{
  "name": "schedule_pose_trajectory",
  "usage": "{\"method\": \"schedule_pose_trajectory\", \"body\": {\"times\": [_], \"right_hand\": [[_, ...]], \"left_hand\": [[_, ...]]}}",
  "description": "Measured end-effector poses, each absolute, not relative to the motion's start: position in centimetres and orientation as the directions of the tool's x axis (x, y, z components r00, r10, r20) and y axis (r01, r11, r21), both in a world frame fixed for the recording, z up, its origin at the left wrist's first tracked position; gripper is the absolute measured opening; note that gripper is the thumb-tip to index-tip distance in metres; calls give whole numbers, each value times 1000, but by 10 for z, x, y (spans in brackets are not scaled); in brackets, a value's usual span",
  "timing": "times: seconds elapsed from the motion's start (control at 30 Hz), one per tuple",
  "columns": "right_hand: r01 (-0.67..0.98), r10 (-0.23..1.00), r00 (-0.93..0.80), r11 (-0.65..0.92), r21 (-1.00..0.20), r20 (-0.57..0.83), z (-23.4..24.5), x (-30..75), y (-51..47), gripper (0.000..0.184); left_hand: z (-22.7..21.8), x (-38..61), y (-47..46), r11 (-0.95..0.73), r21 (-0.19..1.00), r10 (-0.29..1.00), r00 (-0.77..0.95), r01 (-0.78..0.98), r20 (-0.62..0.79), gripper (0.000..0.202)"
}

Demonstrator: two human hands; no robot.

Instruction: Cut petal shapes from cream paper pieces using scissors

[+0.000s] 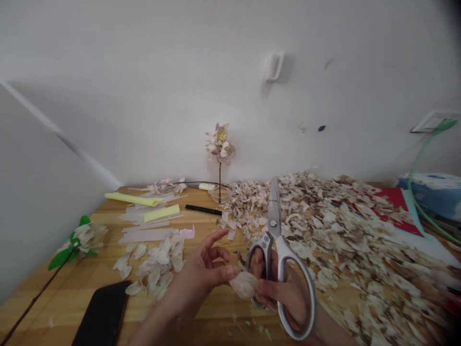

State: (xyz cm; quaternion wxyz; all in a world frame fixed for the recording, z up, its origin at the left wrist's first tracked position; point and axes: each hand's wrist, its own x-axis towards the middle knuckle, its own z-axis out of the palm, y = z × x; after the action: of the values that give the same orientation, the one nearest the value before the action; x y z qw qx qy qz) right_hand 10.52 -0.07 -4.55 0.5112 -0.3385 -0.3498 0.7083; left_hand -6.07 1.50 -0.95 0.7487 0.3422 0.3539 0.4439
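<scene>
petal [244, 284] pinched in left hand [203, 276] grip; right hand [288, 295], just beside it, clasps scissors [274, 226].

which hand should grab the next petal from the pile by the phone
Left: the left hand sits nearest the pile of pale paper petals; the right hand holds silver metal scissors.

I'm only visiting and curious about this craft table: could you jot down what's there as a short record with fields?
left hand: pinches a petal
right hand: holds scissors, blades shut, pointing away; fingers touch the petal too
right side: heap of scraps
left of hands: cut petals, strips, pen, phone
by the wall: flower, upright
far left: second flower, lying on the table
</scene>
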Motion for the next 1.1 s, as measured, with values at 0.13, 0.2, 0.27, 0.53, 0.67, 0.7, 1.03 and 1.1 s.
{"method": "schedule_pose_trajectory", "body": {"times": [0.13, 0.2, 0.27, 0.53, 0.67, 0.7, 1.03, 1.1], "right_hand": [[-488, 958, -264, -235, -841, -115, -43, 103, -1, 48], [-489, 958, -268, -226, -843, -101, -42, 103, -2, 46], [-493, 960, -268, -207, -845, -79, -40, 104, -2, 43], [-488, 947, -320, -201, -849, -41, -26, 106, -3, 37], [-460, 957, -283, -195, -866, -65, -36, 106, -3, 36], [-460, 961, -269, -192, -867, -70, -39, 105, -3, 38], [-469, 972, -154, -230, -853, -177, -39, 101, 0, 48], [-459, 973, -125, -228, -858, -192, -35, 103, 0, 47]], "left_hand": [[-14, -61, 17, 326, 862, 927, 309, -387, -212, 64], [-17, -62, 18, 320, 867, 933, 289, -383, -217, 61], [-19, -63, 20, 325, 866, 933, 278, -381, -228, 59], [-20, -61, 22, 342, 855, 936, 225, -390, -272, 48], [-26, -60, 24, 330, 865, 940, 211, -377, -267, 47], [-28, -59, 24, 321, 876, 943, 202, -359, -263, 48], [-23, -54, 17, 139, 980, 976, 185, -142, -111, 32], [-12, -58, 9, 70, 993, 966, 256, -98, -43, 31]]}}
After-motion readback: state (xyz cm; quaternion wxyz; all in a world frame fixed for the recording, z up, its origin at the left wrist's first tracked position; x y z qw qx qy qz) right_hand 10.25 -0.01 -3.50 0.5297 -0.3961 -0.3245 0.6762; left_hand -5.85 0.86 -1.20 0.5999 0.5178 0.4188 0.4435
